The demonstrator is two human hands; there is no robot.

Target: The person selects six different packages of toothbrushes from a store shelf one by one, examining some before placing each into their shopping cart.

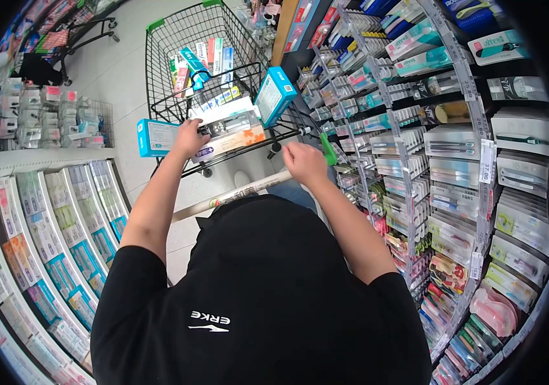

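My left hand [191,138] reaches over the near end of a wire shopping cart [159,70], its fingertips at a clear-fronted package [233,124] on the cart's child-seat area. Whether the fingers grip it is hard to make out. Below that package lies a white and orange box [242,140]. A blue box [157,137] stands left of my left hand, and another blue box [276,96] leans at the right. My right hand [303,163] is closed near the right end of the cart's handle [223,196], beside its green end piece [328,151]. More boxes [191,67] lie deeper in the basket.
Racks of hanging toothbrush packs [454,173] rise close on the right. A low shelf of boxed goods [50,237] runs along the left, with wire baskets of packages [50,115] beyond it. Another cart [82,35] stands at the upper left on the tiled floor [120,70].
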